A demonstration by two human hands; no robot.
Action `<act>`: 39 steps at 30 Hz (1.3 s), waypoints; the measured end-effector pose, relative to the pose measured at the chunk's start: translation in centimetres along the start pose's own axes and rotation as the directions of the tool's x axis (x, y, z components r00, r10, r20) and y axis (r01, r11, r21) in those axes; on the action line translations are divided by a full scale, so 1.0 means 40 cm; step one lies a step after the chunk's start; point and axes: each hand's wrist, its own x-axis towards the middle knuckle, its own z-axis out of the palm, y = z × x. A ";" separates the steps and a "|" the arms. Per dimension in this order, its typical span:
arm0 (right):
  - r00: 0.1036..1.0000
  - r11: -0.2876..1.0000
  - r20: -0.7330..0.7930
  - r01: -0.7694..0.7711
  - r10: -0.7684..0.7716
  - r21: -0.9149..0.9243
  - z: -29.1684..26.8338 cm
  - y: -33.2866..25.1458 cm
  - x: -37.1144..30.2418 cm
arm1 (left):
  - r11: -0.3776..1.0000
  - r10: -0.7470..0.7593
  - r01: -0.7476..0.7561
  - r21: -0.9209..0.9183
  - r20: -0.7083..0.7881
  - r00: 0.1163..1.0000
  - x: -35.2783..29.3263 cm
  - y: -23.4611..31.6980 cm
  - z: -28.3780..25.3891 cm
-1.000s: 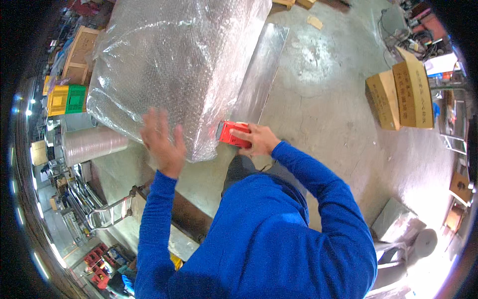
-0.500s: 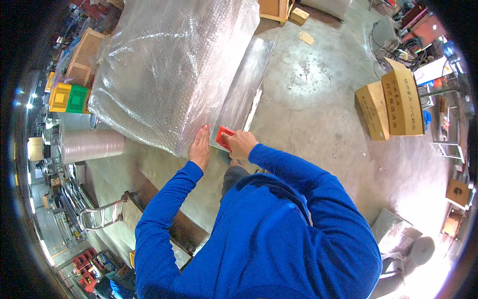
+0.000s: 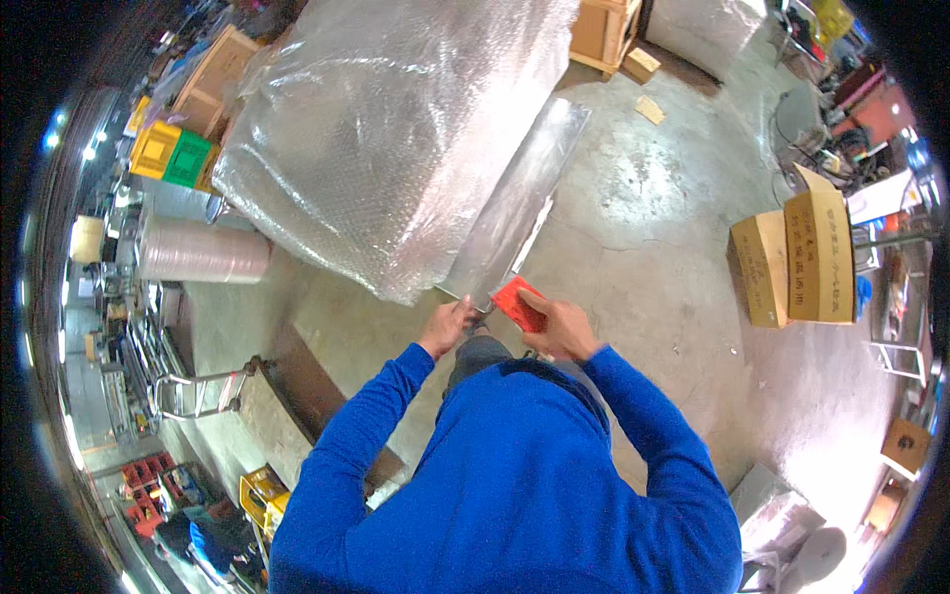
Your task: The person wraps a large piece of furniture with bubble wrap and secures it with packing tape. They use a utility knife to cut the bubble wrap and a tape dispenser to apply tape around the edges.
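My right hand is closed around a flat red hand tool, whose exact kind I cannot make out. It is held just off the near end of a long shiny metal sheet. To its left, my left hand is at the sheet's near corner, its fingers drawn together; whatever they pinch is too small to tell. A large bulk covered in clear bubble wrap stands along the sheet's left side, its loose lower corner just beyond my left hand. The wrap hides most of what is inside.
A roll of pinkish wrap lies at the left, near yellow and green crates. An open cardboard box stands on the floor at the right. Lower left is a metal-framed trolley; wooden crates stand at the back.
My right hand has lifted the red tool off the sheet and come right and nearer me. My left hand has left the wrap's edge, and its fingers have drawn together. The view has shifted.
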 end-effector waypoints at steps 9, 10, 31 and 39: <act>0.953 0.934 -0.275 0.207 -0.126 0.290 0.095 -0.130 -0.168 | 0.974 -0.068 0.100 -0.203 0.160 0.985 -0.122 0.142 -0.053; 0.931 0.926 -0.345 0.227 -0.116 0.302 0.115 -0.140 -0.171 | 0.998 -0.018 0.026 -0.060 0.138 0.990 -0.128 0.169 -0.065; 0.656 0.573 -0.558 0.227 0.507 0.788 0.494 -0.451 -0.044 | -0.260 0.555 -0.553 0.791 0.591 0.585 0.061 0.519 -0.196; 0.785 0.403 -0.336 0.121 0.520 0.907 0.583 -0.512 0.070 | -0.817 0.358 -0.241 0.525 0.788 0.501 0.029 0.468 -0.232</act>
